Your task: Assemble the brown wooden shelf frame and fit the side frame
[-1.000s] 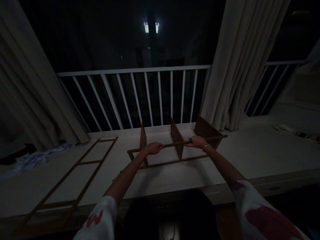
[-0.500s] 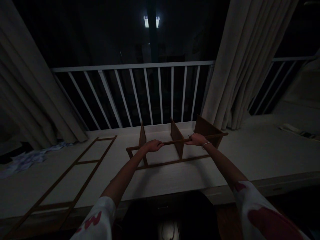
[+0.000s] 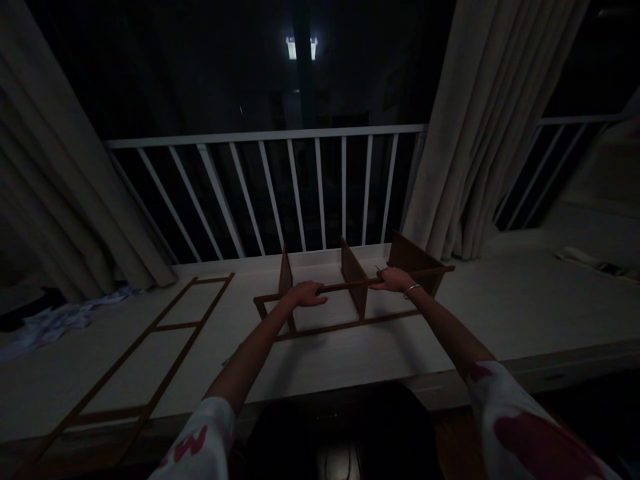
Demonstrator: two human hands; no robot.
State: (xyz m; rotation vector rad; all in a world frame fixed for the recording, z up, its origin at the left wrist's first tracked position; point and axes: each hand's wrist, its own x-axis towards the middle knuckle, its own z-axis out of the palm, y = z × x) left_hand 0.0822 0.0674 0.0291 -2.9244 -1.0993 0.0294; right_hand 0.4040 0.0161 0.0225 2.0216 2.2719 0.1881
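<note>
A brown wooden shelf unit (image 3: 354,270) lies on its side on the white ledge, its upright boards joined by a long rail at the top and another at the bottom. My left hand (image 3: 305,294) is closed loosely over the upper rail, left of the middle board, with the thumb held apart below it. Farther right, my right hand (image 3: 394,279) grips the same rail between the middle and right boards. Something thin and dark sticks up by its fingertips, too small to name. To the left lies a separate ladder-like wooden frame (image 3: 175,327), overhanging the ledge's front edge.
The white ledge (image 3: 525,313) runs across the view below a white railing (image 3: 320,180) and dark window. Beige curtains hang at left (image 3: 65,167) and right (image 3: 465,153). Crumpled patterned cloth or paper (image 3: 55,327) lies far left. A pale strap-like thing (image 3: 583,257) lies far right.
My left thumb has moved away from the rail and the left hand's grip looks looser. The right hand and the shelf unit stay about where they were.
</note>
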